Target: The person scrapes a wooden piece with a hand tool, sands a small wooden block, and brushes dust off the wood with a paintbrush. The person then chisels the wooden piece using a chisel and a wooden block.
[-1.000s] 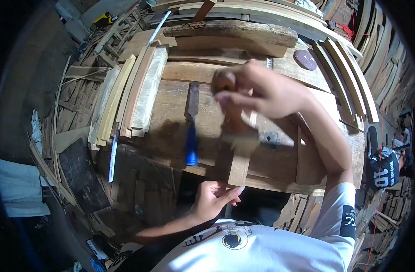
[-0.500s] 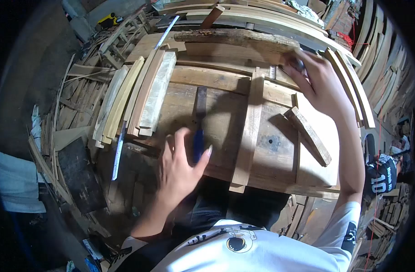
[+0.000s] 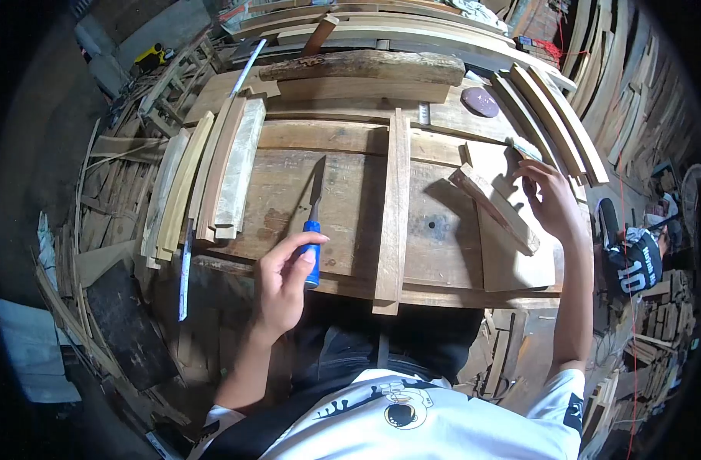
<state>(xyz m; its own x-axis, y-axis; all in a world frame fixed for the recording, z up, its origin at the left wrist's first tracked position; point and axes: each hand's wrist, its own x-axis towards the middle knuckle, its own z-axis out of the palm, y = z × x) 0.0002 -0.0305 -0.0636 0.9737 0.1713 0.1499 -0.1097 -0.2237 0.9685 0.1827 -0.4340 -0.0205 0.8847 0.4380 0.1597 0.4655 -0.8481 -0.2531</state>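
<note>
My left hand [image 3: 281, 280] is closed round the blue handle of a chisel [image 3: 312, 257], whose blade points away from me over the workbench [image 3: 335, 184]. Over the bench's right side, my right hand [image 3: 553, 199] has its fingers curled at a brush [image 3: 524, 149] with pale bristles; its handle is mostly hidden by the fingers. Just left of that hand, a short wood block [image 3: 496, 208] lies slanted across a pale board [image 3: 511, 264]. Farther back rests a purple oval object [image 3: 481, 101]. A long wooden strip [image 3: 394, 207] lies across the bench between my hands.
Several wood strips [image 3: 239, 169] lie at the bench's left, beside a metal ruler [image 3: 185, 268] jutting past the front edge. More strips [image 3: 557, 126] lie at the right. A rough-barked log piece [image 3: 362, 67] spans the back. Scrap wood [image 3: 657, 345] is piled around the bench.
My left hand has closed on the chisel and its blade has turned. My right hand has left the purple object and come nearer, down to the brush. The view has shifted slightly.
</note>
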